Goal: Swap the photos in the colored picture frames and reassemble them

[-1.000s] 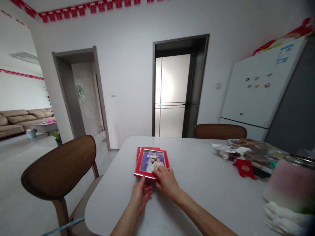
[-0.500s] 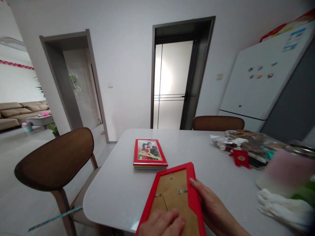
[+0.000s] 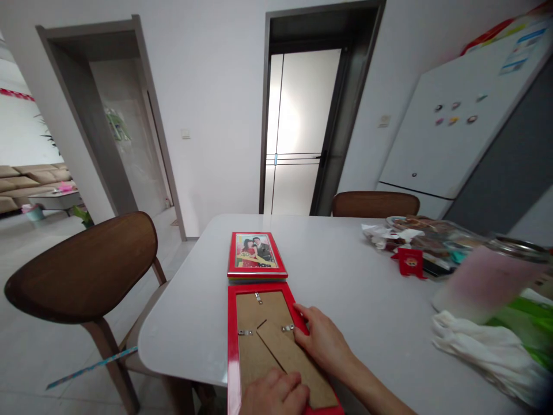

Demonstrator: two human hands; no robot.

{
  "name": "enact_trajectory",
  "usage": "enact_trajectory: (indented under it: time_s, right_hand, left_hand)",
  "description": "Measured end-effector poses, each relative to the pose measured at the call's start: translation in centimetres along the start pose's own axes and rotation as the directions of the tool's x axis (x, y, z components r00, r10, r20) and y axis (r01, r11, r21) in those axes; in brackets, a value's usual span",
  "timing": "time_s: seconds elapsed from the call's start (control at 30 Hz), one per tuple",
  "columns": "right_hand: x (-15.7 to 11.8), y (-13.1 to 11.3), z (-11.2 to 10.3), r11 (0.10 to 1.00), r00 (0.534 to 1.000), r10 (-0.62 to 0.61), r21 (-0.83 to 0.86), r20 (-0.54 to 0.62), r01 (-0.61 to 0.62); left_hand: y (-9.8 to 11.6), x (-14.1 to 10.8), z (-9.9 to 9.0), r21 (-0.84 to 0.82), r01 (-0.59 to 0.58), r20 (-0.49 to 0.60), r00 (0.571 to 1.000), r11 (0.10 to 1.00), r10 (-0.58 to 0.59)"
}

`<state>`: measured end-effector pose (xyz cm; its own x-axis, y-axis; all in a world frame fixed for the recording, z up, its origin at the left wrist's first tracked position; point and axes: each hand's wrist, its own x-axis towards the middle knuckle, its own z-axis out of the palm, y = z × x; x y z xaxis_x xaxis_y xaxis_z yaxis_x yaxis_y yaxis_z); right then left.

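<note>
White table (image 3: 345,300): jar (image 3: 484,282) at right, contents indistinct. Picture frame (image 3: 277,340), backing (image 3: 251,354) upward, at near edge; long axis points away toward framed photo (image 3: 257,253). Right hand (image 3: 325,343) clamps its right side; left hand (image 3: 276,395) contacts the backing, grip indeterminable.

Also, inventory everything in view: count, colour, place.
Face-down frame: 1, red, near side
Face-up frame: 1 visible, red, beyond it
Table: 1, white, centre
Chairs: 2, brown, left and far side
Packet: 1, red, table's right
Bagged items: count unclear, brownish, behind packet
Container: 1, pinkish, right
Cloth: 1, white, before container
Fridge: 1, white, right
Door: 1, pale, beyond table
Sofa: 1, beige, far left
Left grip: 1, bare, on face-down frame's back
Right grip: 1, bare, at that frame's right edge
</note>
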<state>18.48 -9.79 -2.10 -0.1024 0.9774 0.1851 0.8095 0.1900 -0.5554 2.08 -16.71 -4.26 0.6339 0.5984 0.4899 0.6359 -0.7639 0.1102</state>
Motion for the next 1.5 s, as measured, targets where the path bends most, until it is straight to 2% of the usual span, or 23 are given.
enact_trajectory:
  time_s: [0.07, 0.1, 0.17, 0.2, 0.23, 0.27, 0.4, 0.57, 0.7, 0.83, 1.03, 1.23, 1.4, 1.5]
  right_hand:
    - [-0.3, 0.0, 0.0, 0.998, 1.000, -0.010, -0.056, 0.013, 0.011]
    - [-0.4, 0.0, -0.1, 0.997, 0.999, -0.024, -0.067, 0.025, 0.025]
    - [-0.4, 0.0, -0.2, 0.995, 0.997, -0.065, -0.071, 0.047, 0.068]
    - [-0.3, -0.1, -0.3, 0.994, 0.995, -0.082, -0.073, 0.056, 0.086]
    - [-0.2, -0.2, -0.3, 0.992, 0.994, -0.091, -0.079, 0.063, 0.096]
    - [-0.1, -0.2, -0.2, 0.991, 0.993, -0.092, -0.087, 0.070, 0.098]
    - [0.2, -0.4, 0.2, 0.990, 0.995, -0.070, -0.117, 0.067, 0.078]
    - [0.3, -0.4, 0.1, 0.986, 0.997, -0.068, -0.149, 0.047, 0.074]
    - [1.4, -1.4, 0.2, 0.971, 0.989, -0.148, -0.193, -0.010, 0.143]
    - [3.7, -3.5, 1.8, 0.953, 0.973, -0.229, -0.195, 0.038, 0.232]
    - [5.6, -4.6, 4.0, 0.955, 0.976, -0.216, -0.201, 0.039, 0.220]
    - [3.9, -5.0, 3.3, 0.949, 0.963, -0.265, -0.165, 0.047, 0.269]
    - [1.5, -7.0, 3.4, 0.913, 0.901, -0.402, -0.011, 0.162, 0.409]
    - [1.3, -8.0, 3.8, 0.926, 0.915, -0.366, -0.029, 0.172, 0.376]
  left_hand:
    - [-1.5, -0.4, -1.6, -0.066, 0.169, 0.020, 0.986, 0.983, -0.168]
    - [-2.5, -0.5, -2.3, -0.073, 0.308, 0.004, 0.951, 0.949, -0.309]
    - [-4.3, -0.8, -3.3, -0.116, 0.548, -0.005, 0.834, 0.828, -0.552]
    - [-5.0, -0.9, -3.5, -0.150, 0.621, 0.006, 0.778, 0.769, -0.628]
    - [-5.7, -1.0, -3.5, -0.191, 0.659, 0.020, 0.744, 0.728, -0.668]
    - [-6.1, -1.0, -3.3, -0.233, 0.671, 0.029, 0.728, 0.704, -0.684]
    - [-6.7, -1.1, -2.5, -0.330, 0.659, -0.009, 0.714, 0.676, -0.700]
    - [-6.5, -1.1, -2.3, -0.334, 0.665, -0.016, 0.705, 0.668, -0.710]
    - [-6.6, -1.1, -2.2, -0.340, 0.662, -0.026, 0.703, 0.668, -0.710]
    - [-6.7, -1.3, -1.8, -0.355, 0.659, -0.050, 0.695, 0.663, -0.718]
    - [-6.7, -1.3, -1.8, -0.382, 0.641, -0.056, 0.703, 0.666, -0.709]
    - [-6.6, -1.3, -1.9, -0.366, 0.643, -0.071, 0.701, 0.673, -0.709]
    - [-6.6, -1.3, -1.7, -0.335, 0.628, -0.083, 0.722, 0.702, -0.686]
    - [-6.6, -1.3, -1.7, -0.330, 0.627, -0.087, 0.724, 0.706, -0.684]
